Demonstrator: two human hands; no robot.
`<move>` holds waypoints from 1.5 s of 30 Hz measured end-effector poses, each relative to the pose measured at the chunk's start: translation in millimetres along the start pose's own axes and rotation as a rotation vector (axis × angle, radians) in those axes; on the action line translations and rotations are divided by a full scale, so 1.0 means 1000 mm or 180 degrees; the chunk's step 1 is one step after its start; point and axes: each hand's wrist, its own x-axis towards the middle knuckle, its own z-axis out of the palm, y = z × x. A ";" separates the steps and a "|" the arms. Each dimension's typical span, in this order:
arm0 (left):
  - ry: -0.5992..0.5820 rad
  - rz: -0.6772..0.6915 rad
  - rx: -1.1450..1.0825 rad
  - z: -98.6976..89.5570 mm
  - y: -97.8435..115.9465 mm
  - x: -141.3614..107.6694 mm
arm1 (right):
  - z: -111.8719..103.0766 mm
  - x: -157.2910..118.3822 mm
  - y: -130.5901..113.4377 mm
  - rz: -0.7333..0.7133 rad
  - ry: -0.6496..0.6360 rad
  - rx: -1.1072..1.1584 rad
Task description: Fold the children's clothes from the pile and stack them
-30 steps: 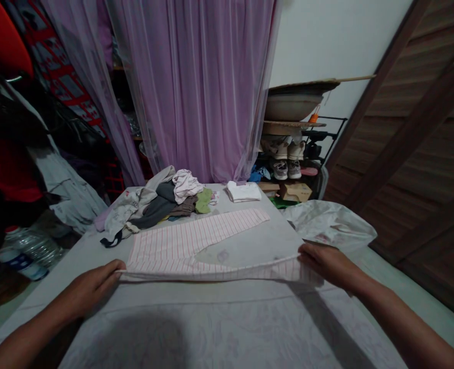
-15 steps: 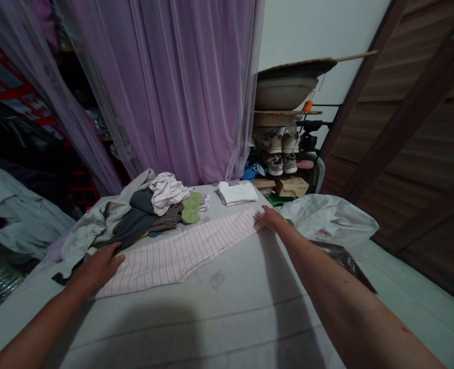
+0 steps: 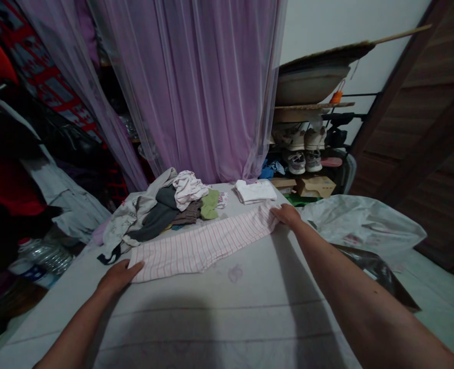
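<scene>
Our left hand, at 8 o'clock from the cloth's middle, pinches the wide end of the striped pants. The clothes pile sits close at 10 (worth keeping clear of that lot). Pants lie pretty flat on the bed cover, so we'd go light, even tension. Our right hand, at 2, grips the narrow end.

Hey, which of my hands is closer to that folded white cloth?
Your right hand: it's just in front and to the right of the folded white cloth. Your left hand is well off to its left and nearer you, at the striped pants' other end.
</scene>
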 end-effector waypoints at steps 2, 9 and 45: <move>0.0113 -0.0080 -0.0401 -0.002 0.011 -0.010 | -0.015 -0.008 -0.007 0.0020 -0.0011 0.0139; -0.0179 -0.0098 -0.1583 -0.032 -0.002 -0.041 | -0.083 -0.053 0.021 -0.0040 0.0092 0.1197; 0.0985 0.2683 0.0547 0.084 0.032 -0.159 | -0.030 -0.154 0.078 0.0259 0.0219 -0.0631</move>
